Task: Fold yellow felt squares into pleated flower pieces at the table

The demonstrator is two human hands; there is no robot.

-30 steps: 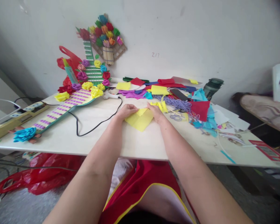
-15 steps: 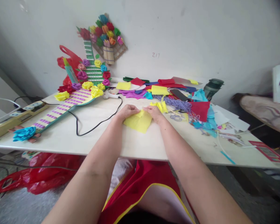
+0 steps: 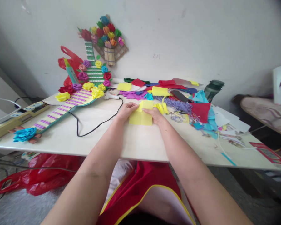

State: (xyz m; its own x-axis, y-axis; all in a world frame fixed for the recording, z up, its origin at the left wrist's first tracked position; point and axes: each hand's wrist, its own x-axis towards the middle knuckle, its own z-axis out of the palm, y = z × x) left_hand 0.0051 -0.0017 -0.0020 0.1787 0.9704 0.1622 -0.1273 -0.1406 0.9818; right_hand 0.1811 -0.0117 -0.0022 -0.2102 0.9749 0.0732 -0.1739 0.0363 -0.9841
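Observation:
A square of thin yellow paper, with faint crease lines across it, is held just over the table's middle. My left hand pinches its left edge between thumb and fingers. On the opposite edge my right hand grips the sheet, its thumb lying on the front. Just right of the right hand lie curled yellow paper strips. Beyond the hands rests a white glue gun with a black cord.
Two flower-decorated paper guitars stand at the left beside a power strip. Coloured paper sheets, purple yarn, a phone and a dark green bottle crowd the back right. A red bag lies below.
The yellow paper has been opened out: its upper part now stands up between my hands, and creases show. Both hands stay in nearly the same place.

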